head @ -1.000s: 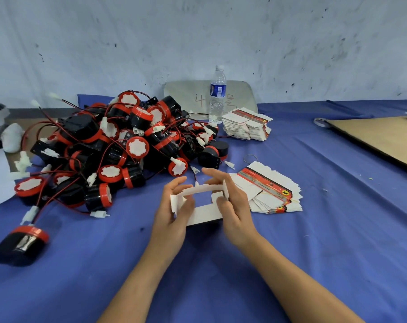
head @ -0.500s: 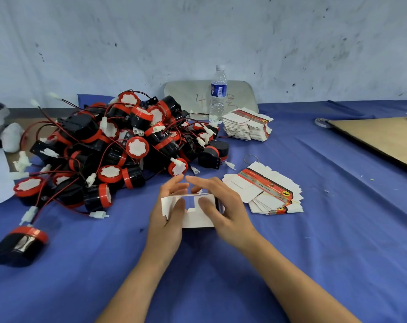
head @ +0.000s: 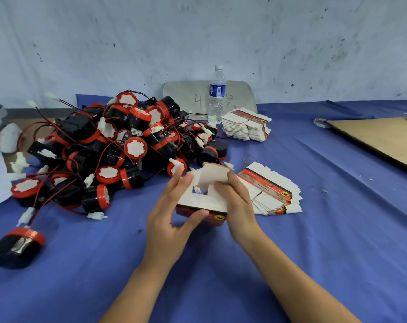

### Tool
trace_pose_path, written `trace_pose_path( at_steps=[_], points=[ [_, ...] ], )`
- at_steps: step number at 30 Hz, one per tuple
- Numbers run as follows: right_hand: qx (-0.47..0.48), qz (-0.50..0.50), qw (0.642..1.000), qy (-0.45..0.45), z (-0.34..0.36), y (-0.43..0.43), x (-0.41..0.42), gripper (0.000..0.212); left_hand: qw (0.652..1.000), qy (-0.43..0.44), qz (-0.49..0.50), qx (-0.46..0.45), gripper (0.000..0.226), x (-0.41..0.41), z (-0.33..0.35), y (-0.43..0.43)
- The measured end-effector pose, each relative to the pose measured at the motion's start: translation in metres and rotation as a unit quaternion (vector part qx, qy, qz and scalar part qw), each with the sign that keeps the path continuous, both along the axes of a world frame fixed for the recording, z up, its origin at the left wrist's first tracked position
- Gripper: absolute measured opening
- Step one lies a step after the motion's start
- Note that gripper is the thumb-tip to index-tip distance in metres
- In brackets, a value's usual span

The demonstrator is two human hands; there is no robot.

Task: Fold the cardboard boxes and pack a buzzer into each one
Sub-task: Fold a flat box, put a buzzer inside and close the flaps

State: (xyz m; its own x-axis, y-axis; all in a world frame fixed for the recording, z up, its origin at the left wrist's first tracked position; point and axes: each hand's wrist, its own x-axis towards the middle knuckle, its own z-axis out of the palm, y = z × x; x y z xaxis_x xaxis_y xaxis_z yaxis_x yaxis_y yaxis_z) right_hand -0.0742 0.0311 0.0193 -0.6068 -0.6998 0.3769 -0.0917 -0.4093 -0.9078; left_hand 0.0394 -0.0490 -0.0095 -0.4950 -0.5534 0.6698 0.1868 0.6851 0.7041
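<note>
Head-worn view, looking forward and down, close above table (head: 291, 264)

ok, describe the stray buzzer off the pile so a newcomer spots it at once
Find the big heap of black-and-red round buzzers on the left of the blue cloth-covered table. From its near edge, go toward the near-left corner: a single black buzzer with a red rim lies on its side. It alone sits clear of the heap, nearest the camera.

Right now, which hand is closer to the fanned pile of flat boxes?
Right. The right hand is just beside the fanned pile; the left hand holds the half-folded box on its other side, farther away.
</note>
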Motion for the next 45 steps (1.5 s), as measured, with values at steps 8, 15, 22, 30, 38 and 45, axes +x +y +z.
trace_pose_path(
  at_steps=[8,15,22,30,38,45],
  points=[
    [0.011,0.028,0.999,0.029,0.003,0.005,-0.006,0.039,1.000,-0.002,-0.006,0.008,0.037,-0.001,-0.002,0.001],
    [0.007,0.098,0.994,0.054,0.006,0.009,-0.013,0.026,0.999,0.017,-0.005,0.047,0.043,-0.001,-0.007,0.002],
    [0.058,0.082,0.991,0.085,0.009,0.008,-0.009,0.028,0.994,0.065,0.008,0.089,0.060,0.002,-0.011,-0.001],
    [0.154,0.197,0.968,0.002,0.008,0.012,-0.020,0.054,1.000,0.004,0.002,0.014,0.074,0.000,-0.004,0.004],
    [0.110,0.170,0.979,-0.027,0.000,0.009,-0.021,0.059,0.997,-0.075,-0.011,0.001,0.118,-0.005,-0.011,0.005],
    [0.099,0.148,0.983,0.040,0.000,0.007,-0.016,0.046,0.996,-0.063,0.026,-0.050,0.109,-0.004,-0.010,0.005]
  ],
)
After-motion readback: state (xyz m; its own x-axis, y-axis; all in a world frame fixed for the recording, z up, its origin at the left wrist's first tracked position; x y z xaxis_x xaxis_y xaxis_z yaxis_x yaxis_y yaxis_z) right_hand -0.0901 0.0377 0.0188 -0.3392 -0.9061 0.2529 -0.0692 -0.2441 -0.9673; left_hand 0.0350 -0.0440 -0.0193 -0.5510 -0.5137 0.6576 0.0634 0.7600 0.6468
